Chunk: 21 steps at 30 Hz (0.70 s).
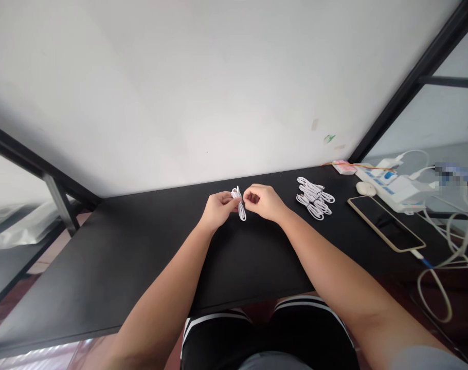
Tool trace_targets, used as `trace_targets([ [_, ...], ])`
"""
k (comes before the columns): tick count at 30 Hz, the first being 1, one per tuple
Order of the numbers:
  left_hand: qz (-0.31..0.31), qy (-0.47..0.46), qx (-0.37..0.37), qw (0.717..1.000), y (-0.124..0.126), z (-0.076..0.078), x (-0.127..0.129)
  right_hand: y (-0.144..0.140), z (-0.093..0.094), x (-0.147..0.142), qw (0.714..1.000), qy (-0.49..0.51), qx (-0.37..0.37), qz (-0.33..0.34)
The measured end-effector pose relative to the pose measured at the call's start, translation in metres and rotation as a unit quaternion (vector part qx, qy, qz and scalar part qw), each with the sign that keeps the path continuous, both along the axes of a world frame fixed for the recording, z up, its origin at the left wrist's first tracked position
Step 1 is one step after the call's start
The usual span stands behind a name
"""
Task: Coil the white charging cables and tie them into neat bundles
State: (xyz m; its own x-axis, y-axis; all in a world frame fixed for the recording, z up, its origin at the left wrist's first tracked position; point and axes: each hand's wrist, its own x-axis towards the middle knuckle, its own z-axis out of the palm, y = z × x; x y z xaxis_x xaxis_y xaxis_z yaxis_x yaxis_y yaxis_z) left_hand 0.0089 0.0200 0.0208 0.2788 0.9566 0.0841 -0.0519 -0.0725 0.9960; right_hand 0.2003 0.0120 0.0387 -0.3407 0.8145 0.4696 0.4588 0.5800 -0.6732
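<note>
A small coiled white cable (241, 210) is pinched upright between the thumb and fingers of my left hand (217, 209), above the black tabletop. Just to its right is my right hand (264, 201), its thumb and forefinger curled together in a pinch beside the middle of the coil. Whatever may be between those fingertips is too small to make out. More white cable bundles (314, 198) lie in a pile on the table, right of my right hand, each gathered at its middle.
The black table (141, 246) backs onto a white wall. At its right are a phone (386, 223) with a charging cable plugged in, a white mouse (365, 188), a power strip (392, 187) with plugs, a pink-and-white box (344, 167) and tangled cords. Black metal posts frame both sides.
</note>
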Motion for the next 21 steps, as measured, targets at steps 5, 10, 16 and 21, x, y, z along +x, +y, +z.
trace_targets([
  [5,0.005,0.007,-0.003,1.0,-0.0017,0.0027,0.0008,0.0029,-0.0018,0.0042,1.0,-0.007,0.001,0.014],
  [10,-0.003,0.003,-0.006,1.0,-0.001,0.0011,0.0006,0.0024,-0.0037,0.0032,1.0,-0.009,0.005,0.016],
  [16,-0.035,-0.014,-0.011,0.999,0.0018,-0.0017,-0.0017,0.0013,-0.0028,0.0025,1.0,-0.005,0.0,0.014],
  [21,-0.044,-0.017,-0.018,0.999,0.0023,-0.004,-0.0012,0.0015,-0.0005,0.0021,0.999,-0.047,0.001,0.017],
])
